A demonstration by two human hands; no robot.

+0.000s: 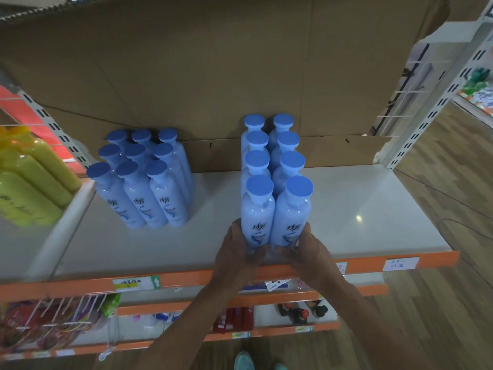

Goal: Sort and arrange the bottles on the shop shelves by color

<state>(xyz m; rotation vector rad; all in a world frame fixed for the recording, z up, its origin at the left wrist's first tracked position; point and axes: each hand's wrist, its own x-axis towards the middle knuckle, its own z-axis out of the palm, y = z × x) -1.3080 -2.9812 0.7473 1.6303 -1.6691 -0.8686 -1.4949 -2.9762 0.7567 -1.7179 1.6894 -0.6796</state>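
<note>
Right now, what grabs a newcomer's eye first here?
A double row of eight blue bottles stands mid-right on the white shelf, with the left hand and right hand gripping its front pair at the base near the shelf's edge. To the left, apart, stands a three-by-three block of matching blue bottles; yellow-green bottles sit at the far left.

A shop: orange-edged shelves point(400, 259) with price labels point(401, 263), rows of bottles point(145, 180).

A "7" is printed on the yellow paper price tag point(130, 283) (white arrow point(156, 282) beside it); characters on the pale blue plastic bottles point(257, 217) cannot be read.
</note>
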